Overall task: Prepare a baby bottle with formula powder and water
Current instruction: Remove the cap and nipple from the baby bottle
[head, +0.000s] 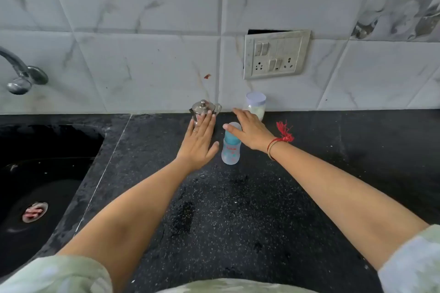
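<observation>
So both arms are stretched out over a black speckled counter (238, 209). The baby bottle (231, 147) stands upright in the middle of it, clear body with a blue collar and a see-through cap on top. The left hand (198, 143) is flat and spread wide, palm down, fingers reaching toward a small steel pot with a lid (204, 109) that sits back by the wall; the fingertips overlap it in view, but I honestly can't tell if they're touching it or just hovering. It's not gripping anything. The right hand (250, 129) is open too, fingers loosely extended, with the thumb right at the bottle's cap and the fingers pointing at a clear jar with white powder (256, 106) standing against the tiles. Nothing held there either. A red thread bracelet (281, 138) is tied on that wrist. Off to the left there's a black sink (35, 173) with a metal tap (19, 74) above it, and a switch and socket plate (277, 54) on the marble-look wall.
</observation>
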`<action>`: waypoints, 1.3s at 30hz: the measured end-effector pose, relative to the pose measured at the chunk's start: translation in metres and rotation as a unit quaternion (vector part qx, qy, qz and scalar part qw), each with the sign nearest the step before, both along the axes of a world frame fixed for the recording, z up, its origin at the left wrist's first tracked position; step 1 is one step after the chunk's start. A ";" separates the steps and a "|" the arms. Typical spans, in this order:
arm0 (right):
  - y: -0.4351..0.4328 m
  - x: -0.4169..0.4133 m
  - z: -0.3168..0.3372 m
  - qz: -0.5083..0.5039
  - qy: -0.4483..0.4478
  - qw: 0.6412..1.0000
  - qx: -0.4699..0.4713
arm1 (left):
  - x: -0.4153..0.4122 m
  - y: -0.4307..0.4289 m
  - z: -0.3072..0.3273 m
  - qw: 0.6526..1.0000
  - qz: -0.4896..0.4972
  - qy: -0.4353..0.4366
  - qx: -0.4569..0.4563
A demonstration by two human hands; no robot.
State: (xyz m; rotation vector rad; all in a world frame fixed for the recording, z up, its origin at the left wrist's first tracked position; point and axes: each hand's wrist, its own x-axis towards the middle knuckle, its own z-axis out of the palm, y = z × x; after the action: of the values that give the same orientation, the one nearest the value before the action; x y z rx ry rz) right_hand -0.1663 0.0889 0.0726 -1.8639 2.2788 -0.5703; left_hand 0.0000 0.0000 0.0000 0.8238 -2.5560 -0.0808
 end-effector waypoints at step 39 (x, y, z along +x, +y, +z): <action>-0.021 0.000 -0.002 -0.033 0.004 0.996 0.082 | -0.058 0.024 -0.021 0.907 0.095 0.202 0.358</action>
State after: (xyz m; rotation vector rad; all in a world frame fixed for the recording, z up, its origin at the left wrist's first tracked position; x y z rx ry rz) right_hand -0.1660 0.0675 0.0701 -1.7238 2.3209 -0.3710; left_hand -0.0584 0.0244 -0.0207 1.1587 -2.0189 -1.0611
